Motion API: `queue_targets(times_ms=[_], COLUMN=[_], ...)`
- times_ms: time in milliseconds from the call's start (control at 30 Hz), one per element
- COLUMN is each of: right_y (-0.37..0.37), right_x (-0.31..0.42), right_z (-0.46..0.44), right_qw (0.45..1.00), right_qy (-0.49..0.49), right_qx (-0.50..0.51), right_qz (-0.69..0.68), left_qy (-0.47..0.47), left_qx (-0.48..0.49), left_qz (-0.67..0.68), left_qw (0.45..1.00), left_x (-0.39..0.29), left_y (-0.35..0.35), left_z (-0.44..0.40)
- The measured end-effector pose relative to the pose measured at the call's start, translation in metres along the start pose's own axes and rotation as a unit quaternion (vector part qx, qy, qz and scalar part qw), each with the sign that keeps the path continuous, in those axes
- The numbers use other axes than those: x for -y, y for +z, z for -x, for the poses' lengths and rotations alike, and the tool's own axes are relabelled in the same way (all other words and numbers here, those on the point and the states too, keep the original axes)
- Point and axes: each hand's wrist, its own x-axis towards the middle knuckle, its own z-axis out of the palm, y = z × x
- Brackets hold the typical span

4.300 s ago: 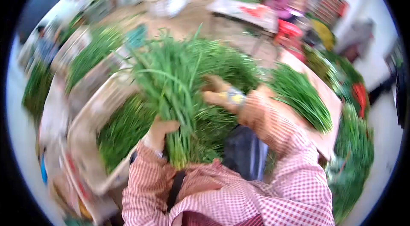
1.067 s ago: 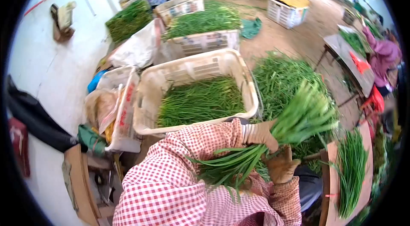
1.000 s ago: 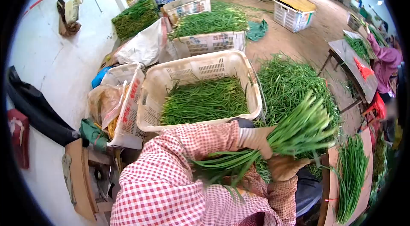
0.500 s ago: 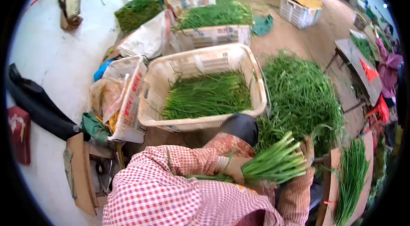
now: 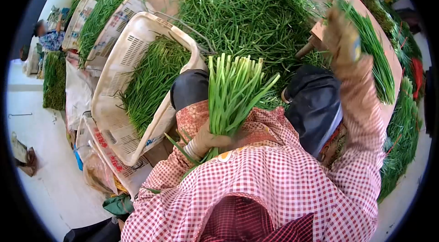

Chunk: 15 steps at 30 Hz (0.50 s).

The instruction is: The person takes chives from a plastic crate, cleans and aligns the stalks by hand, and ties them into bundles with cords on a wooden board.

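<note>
A thick bunch of green chives (image 5: 233, 93) stands nearly upright in front of my chest, its pale cut ends at the top. My left hand (image 5: 206, 141) is closed around its lower part, close to the checked apron. Some loose leaves poke out beside that wrist. Out to the right, my right hand (image 5: 343, 38) is raised beside a board bearing more chives (image 5: 372, 54). Motion blurs its fingers; a thin green strip shows just above them, but I cannot tell whether they hold it.
A large white plastic crate (image 5: 107, 104), partly filled with chives, is at my left knee. A big heap of loose green leaves (image 5: 247, 13) covers the floor ahead. More crates and a person (image 5: 50, 36) are at far left. A wooden board (image 5: 388, 75) stands at right.
My view has swung right and down. My right hand has left the bunch and risen to the right. The bunch, still in my left hand, has turned from sideways to upright.
</note>
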Motion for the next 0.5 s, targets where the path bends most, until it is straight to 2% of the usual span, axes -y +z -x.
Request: queue_targets(times_ms=[67,100,167,200,233,300,333,400,433,500], right_y=[-0.005,0.0,0.031,0.034,0.033,0.046,0.053,0.061,0.045,0.039], right_x=[-0.045,-0.054,-0.053,-0.061,-0.088,-0.081,-0.075,-0.086,-0.118,-0.117], right_z=[0.04,0.064,0.096,0.101,0.099,0.096,0.096,0.081,0.071,0.052], right_qw=[0.995,0.988,0.964,0.933,0.922,0.793,0.774,0.662,0.772,0.825], right_qy=[0.042,0.078,0.093,0.035,-0.041,-0.075,-0.138,0.027,0.053,0.006], right_qx=[0.095,0.126,0.181,0.235,0.269,0.312,0.321,0.43,0.405,0.265], right_qz=[0.011,0.03,0.173,0.27,0.274,0.519,0.528,0.614,0.487,0.499], left_qy=[-0.025,-0.021,-0.047,-0.067,-0.069,-0.047,-0.046,-0.005,0.008,-0.026], left_qx=[-0.007,-0.004,-0.022,-0.044,-0.042,-0.09,-0.089,-0.12,-0.12,-0.125], left_qz=[0.12,0.081,0.094,0.109,0.103,0.102,0.099,0.076,0.057,0.037], left_qw=[0.992,0.996,0.994,0.991,0.991,0.99,0.99,0.99,0.991,0.991], left_x=[0.005,0.005,0.005,0.004,0.002,-0.003,-0.004,-0.005,-0.008,-0.017], left_y=[-0.001,-0.001,0.002,0.003,0.006,0.016,0.019,0.025,0.027,0.027], left_z=[0.0,0.0,0.004,0.005,0.004,0.0,0.0,-0.001,-0.004,-0.002])
